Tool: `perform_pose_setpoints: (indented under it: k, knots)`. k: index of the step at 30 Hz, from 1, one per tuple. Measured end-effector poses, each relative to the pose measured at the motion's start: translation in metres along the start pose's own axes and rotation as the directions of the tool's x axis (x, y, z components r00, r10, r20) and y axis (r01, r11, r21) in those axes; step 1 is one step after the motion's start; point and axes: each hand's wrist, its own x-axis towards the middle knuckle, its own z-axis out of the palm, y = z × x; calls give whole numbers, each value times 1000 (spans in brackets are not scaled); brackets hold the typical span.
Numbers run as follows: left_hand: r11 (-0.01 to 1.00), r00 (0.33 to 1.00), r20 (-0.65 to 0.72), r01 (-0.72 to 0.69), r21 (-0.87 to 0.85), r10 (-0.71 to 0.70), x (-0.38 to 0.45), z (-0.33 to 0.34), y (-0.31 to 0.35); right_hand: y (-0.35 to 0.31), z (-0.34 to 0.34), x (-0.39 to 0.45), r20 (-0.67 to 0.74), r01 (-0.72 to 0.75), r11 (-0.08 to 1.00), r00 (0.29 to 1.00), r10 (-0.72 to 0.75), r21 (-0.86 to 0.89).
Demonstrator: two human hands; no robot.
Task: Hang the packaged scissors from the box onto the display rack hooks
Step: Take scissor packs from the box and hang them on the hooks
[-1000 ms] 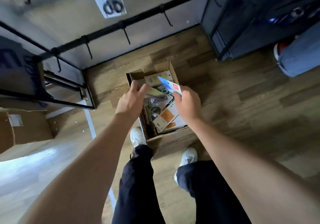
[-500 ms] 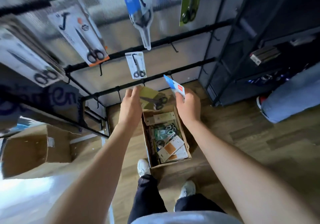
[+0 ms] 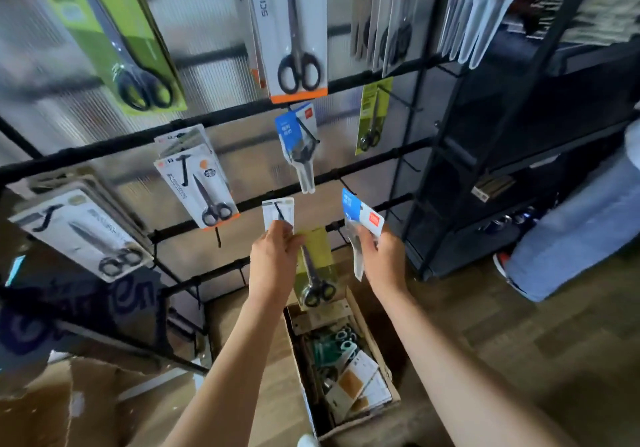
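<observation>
My left hand (image 3: 273,263) grips the top of a yellow-green scissors pack (image 3: 315,270), which hangs down from it in front of the lower rack bars. My right hand (image 3: 381,259) holds a blue-and-white scissors pack (image 3: 360,216) by its lower part, the blue card pointing up toward a bare hook (image 3: 346,187). The open cardboard box (image 3: 374,346) sits on the floor below my hands with several packs inside. The display rack (image 3: 221,121) of black bars carries hung packs: a small white one (image 3: 278,212) just above my left hand and a blue one (image 3: 298,141) higher up.
Larger scissors packs hang at the upper left (image 3: 124,41), top middle (image 3: 294,31) and left (image 3: 197,183). A black shelving unit (image 3: 502,128) stands to the right, with another person's jeans leg (image 3: 581,225) beside it. A second open carton (image 3: 69,401) lies at the lower left.
Both hands rose from the box up to the lower rack bars, each carrying its pack. My view tilted up from the floor to the rack.
</observation>
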Motion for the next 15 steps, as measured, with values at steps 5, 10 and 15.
perform_pose_setpoints:
  k: [5,10,15]
  knots:
    - [995,994,48,-98,-1,97,34,-1,7,-13,1,18,-106,40,998,994,-35,48]
    - [992,986,118,-123,18,120,63,21,25,-14,-6,47,-152,42,998,988,-34,51]
    - [989,985,133,-124,77,113,93,54,67,-5,-29,106,-216,57,998,975,-49,31]
